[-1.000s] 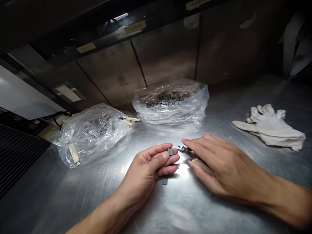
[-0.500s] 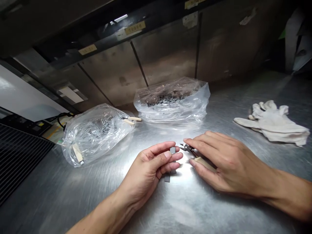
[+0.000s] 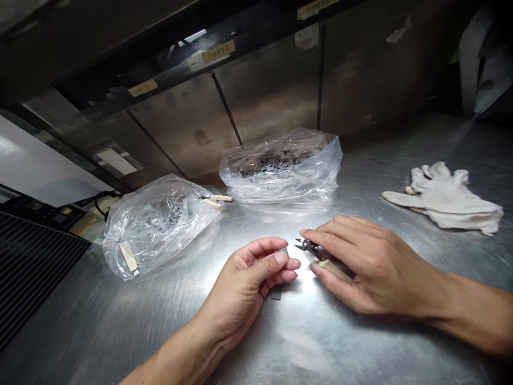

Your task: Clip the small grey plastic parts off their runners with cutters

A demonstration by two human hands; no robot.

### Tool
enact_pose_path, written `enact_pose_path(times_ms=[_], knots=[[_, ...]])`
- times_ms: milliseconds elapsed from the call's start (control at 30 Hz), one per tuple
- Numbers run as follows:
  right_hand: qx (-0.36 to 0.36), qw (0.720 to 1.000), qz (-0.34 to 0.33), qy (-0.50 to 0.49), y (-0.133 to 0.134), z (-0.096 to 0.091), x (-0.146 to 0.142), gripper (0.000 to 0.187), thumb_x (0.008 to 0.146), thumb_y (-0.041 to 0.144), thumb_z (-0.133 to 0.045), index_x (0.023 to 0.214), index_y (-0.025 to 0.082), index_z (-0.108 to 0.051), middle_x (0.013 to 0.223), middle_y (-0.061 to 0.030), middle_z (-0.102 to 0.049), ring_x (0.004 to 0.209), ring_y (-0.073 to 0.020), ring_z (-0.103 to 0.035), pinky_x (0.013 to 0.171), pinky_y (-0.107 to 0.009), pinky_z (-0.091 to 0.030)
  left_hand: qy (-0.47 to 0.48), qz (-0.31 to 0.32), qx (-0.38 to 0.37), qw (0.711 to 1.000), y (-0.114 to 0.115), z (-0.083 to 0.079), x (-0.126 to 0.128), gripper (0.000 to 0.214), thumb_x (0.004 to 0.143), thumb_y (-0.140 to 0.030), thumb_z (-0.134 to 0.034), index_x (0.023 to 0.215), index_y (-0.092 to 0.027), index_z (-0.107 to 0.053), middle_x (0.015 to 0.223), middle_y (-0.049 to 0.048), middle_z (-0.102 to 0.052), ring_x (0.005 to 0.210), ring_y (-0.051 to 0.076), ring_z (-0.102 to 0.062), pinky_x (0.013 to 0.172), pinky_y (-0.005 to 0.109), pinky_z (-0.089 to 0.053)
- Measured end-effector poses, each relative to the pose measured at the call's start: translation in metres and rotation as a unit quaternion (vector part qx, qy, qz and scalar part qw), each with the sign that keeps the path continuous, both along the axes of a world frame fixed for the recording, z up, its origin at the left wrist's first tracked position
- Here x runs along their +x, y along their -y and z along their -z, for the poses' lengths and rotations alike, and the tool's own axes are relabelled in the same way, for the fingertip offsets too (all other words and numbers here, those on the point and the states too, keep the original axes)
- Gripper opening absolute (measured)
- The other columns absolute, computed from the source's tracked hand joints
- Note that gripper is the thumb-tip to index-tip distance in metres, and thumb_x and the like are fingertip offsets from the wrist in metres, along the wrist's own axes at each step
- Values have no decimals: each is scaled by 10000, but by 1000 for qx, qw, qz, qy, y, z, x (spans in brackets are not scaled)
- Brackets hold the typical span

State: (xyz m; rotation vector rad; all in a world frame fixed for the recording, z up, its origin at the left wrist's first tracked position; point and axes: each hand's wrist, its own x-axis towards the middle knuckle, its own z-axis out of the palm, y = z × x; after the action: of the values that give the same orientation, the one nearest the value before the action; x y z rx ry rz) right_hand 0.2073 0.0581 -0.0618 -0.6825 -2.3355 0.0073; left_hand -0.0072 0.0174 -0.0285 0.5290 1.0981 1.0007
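Note:
My left hand (image 3: pixel 256 272) pinches a small grey piece (image 3: pixel 285 251) between thumb and fingers, and most of that piece is hidden by the thumb. In my right hand (image 3: pixel 364 262) are small cutting nippers (image 3: pixel 310 248) with dark metal jaws and a cream handle. Their jaws stand apart and point at the left hand, a short gap away from the grey piece. Another grey piece (image 3: pixel 276 294) lies on the metal table just under the left hand, partly covered by it.
A clear plastic bag (image 3: pixel 280 184) of dark grey pieces stands at the back. Left of it lies a second bag (image 3: pixel 160 235) with grey pieces, with cream-handled tools (image 3: pixel 211 201) at its edge. White gloves (image 3: pixel 452 203) lie on the metal table (image 3: pixel 344 347) at right.
My left thumb has slid forward over the grey piece and the fingers have curled in, covering more of it. The nippers in my right hand have hardly moved.

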Motion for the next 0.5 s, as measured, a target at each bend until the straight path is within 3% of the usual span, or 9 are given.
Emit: enact_pose_path(times_ms=[167, 333, 500], knots=[[-13, 1000, -1, 5, 0, 0, -2, 336, 925, 247, -581, 1205, 76, -653, 928, -105, -667, 818, -236, -591, 722, -384, -472, -2, 5, 7, 1000, 1, 2, 0, 211, 804, -104, -807, 995, -129, -722, 835, 95, -775, 725, 116, -720, 749, 186, -578], [-9, 1000, -2, 1, 1, -1, -2, 331, 921, 232, -565, 1192, 68, -660, 939, -114, -665, 820, -243, -581, 723, -388, -455, -3, 2, 17, 1000, 0, 3, 0, 213, 755, -92, -847, 926, -140, -728, 745, 32, -726, 626, 82, -667, 644, 140, -542], [-27, 1000, -7, 0, 2, 1, -2, 272, 919, 254, -565, 1114, 98, -672, 904, -92, -647, 808, -231, -560, 725, -371, -429, 6, -15, 8, 1000, -1, 3, 1, 222, 753, -67, -841, 955, -132, -777, 814, 92, -779, 711, 122, -728, 710, 175, -597]])
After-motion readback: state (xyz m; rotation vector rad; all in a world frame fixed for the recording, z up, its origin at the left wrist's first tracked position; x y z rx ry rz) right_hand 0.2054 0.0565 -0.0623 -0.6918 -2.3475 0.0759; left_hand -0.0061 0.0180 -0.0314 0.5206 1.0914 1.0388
